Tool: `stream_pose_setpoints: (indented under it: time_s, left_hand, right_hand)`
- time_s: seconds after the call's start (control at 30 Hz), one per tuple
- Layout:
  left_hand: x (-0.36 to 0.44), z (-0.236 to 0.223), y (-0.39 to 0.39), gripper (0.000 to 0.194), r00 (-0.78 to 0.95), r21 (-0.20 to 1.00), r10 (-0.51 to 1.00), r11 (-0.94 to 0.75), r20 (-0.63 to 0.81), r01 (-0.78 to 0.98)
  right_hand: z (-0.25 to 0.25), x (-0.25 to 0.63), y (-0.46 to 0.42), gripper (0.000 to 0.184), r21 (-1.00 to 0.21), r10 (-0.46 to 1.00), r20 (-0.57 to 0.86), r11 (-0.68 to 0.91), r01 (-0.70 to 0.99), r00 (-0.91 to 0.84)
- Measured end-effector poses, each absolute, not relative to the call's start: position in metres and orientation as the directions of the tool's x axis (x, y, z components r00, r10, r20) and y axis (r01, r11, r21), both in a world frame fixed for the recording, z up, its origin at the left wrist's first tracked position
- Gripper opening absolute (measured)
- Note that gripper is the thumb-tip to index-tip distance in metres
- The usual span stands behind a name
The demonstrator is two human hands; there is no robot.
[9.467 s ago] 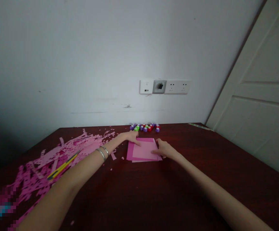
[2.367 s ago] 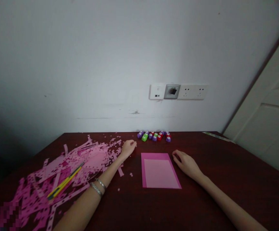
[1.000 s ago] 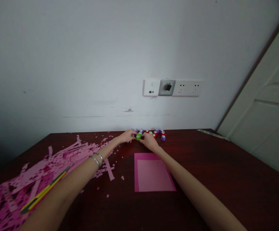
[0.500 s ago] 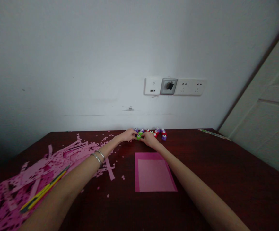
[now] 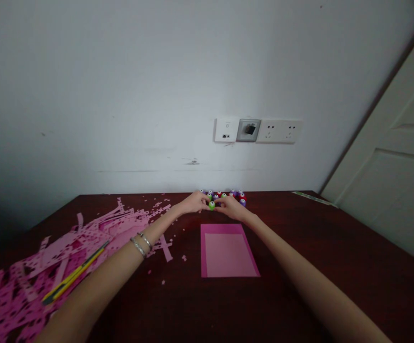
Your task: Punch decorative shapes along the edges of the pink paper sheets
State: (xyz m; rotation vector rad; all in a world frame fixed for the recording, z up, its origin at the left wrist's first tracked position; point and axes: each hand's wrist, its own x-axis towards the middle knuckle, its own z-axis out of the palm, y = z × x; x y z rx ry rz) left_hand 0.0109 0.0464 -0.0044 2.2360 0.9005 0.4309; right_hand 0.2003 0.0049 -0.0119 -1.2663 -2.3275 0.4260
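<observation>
Near the back edge of the table, a small green craft punch point(image 5: 212, 205) with a white round top sits between my two hands. My left hand point(image 5: 196, 202) pinches it from the left side, fingers closed. From the right, my right hand point(image 5: 232, 208) has its fingertips closed against the same punch. Behind them, by the wall, stands a cluster of similar small punches in purple, red and green, such as a purple one point(image 5: 242, 202) at the right end. My right hand partly hides some of these.
Pink punched strips point(image 5: 117, 228) and tiny cut-out bits spread over the table's left side. A yellow-and-black utility knife point(image 5: 74, 276) lies on them. Two stacked pink sheets point(image 5: 230, 255) lie in front of my hands. A patterned strip point(image 5: 314, 197) lies at the back right.
Both hands, with the green craft punch between them, have shifted slightly right and toward me, away from the cluster. The head view has also shifted a little.
</observation>
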Motion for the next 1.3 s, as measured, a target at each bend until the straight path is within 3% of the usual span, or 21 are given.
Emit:
stream_pose_setpoints:
  time_s: [0.3,0.57,0.77,0.93,1.13,1.3]
  left_hand:
    - [0.017,-0.014,0.002,0.026,0.725,0.632,0.685,-0.593,0.072,0.498]
    - [0.018,-0.024,0.000,0.026,0.728,0.602,0.683,-0.605,0.055,0.522]
    - [0.005,-0.017,-0.004,0.054,0.710,0.587,0.697,-0.619,0.102,0.522]
    - [-0.008,-0.007,-0.014,0.021,0.730,0.486,0.683,-0.650,0.035,0.584]
    - [-0.003,-0.010,-0.023,0.022,0.687,0.429,0.726,-0.610,-0.034,0.666]
    - [0.000,-0.011,-0.020,0.019,0.685,0.467,0.720,-0.570,-0.113,0.676]
  right_hand:
    - [-0.018,0.214,-0.047,0.025,-0.575,0.851,0.179,0.498,0.649,-0.494]
    - [-0.023,0.213,-0.050,0.026,-0.544,0.845,0.186,0.513,0.664,-0.501]
    - [-0.012,0.224,-0.055,0.044,-0.544,0.882,0.136,0.447,0.710,-0.450]
    - [-0.003,0.230,-0.063,0.018,-0.372,0.889,0.087,0.448,0.813,-0.450]
    - [-0.004,0.222,-0.067,0.013,-0.342,0.904,-0.043,0.386,0.857,-0.425]
    - [-0.003,0.220,-0.064,0.013,-0.392,0.897,-0.088,0.369,0.843,-0.434]
